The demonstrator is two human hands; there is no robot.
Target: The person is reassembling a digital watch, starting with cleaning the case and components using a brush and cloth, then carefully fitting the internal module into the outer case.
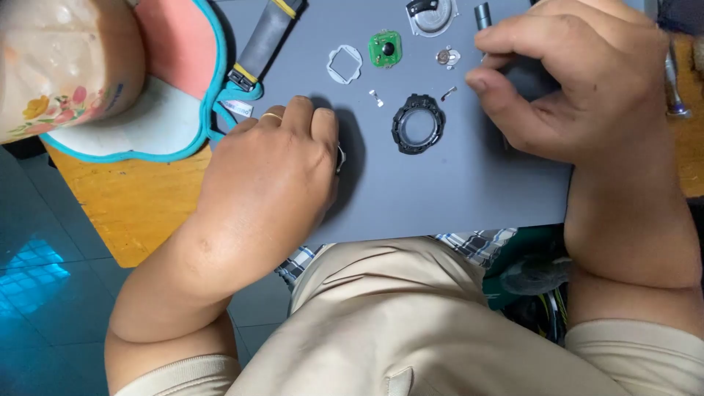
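black watch bezel (418, 123) lies flat, opening up; left hand (275, 172) curled, grip hidden (right hand (565, 81) pinches something unclear).

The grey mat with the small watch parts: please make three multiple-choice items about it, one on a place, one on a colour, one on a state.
1. Where does the black ring bezel lie?
A. between the hands
B. on the floor
C. on the pink cloth

2. What colour is the small round circuit board?
A. red
B. green
C. yellow

3. How is the left hand placed?
A. raised, palm up
B. knuckles up, resting on the grey mat
C. out of view

Answers: 1 A, it sits on the mat between the left hand and the right hand. 2 B, its face is green. 3 B, its back faces the camera.
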